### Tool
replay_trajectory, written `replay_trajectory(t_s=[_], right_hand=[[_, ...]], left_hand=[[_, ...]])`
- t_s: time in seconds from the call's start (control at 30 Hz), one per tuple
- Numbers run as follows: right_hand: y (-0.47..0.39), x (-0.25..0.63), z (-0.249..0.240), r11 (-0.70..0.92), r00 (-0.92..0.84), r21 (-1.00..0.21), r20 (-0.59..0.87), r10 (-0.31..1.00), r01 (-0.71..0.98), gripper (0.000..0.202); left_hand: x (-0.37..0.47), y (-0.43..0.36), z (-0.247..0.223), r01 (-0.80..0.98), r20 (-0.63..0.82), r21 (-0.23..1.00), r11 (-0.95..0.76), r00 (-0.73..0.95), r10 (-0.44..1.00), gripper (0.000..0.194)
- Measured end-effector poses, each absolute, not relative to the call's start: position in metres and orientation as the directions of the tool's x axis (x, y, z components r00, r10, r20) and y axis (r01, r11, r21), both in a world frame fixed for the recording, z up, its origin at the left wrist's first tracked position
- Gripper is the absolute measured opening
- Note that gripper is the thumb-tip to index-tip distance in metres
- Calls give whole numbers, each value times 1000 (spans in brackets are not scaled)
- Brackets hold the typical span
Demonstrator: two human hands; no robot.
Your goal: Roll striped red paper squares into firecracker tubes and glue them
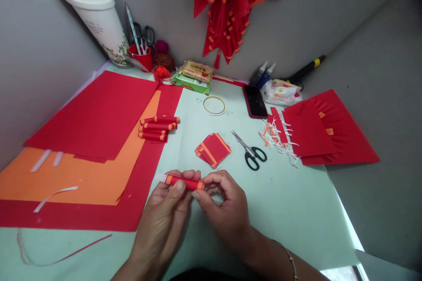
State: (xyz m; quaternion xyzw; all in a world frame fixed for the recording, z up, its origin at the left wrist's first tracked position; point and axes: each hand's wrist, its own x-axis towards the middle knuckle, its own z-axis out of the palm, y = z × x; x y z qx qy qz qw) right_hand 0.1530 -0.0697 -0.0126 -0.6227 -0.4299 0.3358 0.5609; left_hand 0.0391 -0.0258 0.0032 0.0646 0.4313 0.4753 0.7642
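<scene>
A red paper roll (189, 183) with orange bands at both ends lies level between my hands, low in the middle of the view. My left hand (168, 206) grips its left part, thumb on top and fingers behind. The fingertips and thumb of my right hand (224, 202) pinch its right end. A bit of white strip pokes out at the roll's left end. Just beyond sits a stack of red cards with orange stripes (213, 150). Several finished-looking red rolls (158, 127) lie piled to the left. Scissors (249, 151) with black handles rest to the right.
Large red (95, 114) and orange sheets (99, 180) cover the left side. At the back stand a white cup (99, 22), a red pen holder (141, 58), a tape ring (214, 105) and a phone (255, 102). Paper scraps (280, 136) and red paper (349, 136) lie right.
</scene>
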Motion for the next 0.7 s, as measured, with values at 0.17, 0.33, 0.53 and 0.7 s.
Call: replay_trajectory(t_s=[0.17,0.33,0.53,0.7], right_hand=[[-70,157,-10,29,376,-971,119,919,236,11],[-70,159,-9,55,353,-966,145,924,254,13],[-68,160,-7,-38,360,-993,4,933,110,10],[-66,163,-4,-184,326,-976,-212,921,-115,10]], left_hand=[[41,-27,3,-671,-606,496,551,187,773,31],[40,-26,3,-679,-611,479,556,197,767,31],[42,-27,7,-661,-604,496,563,203,771,31],[41,-31,10,-580,-590,556,595,229,775,28]])
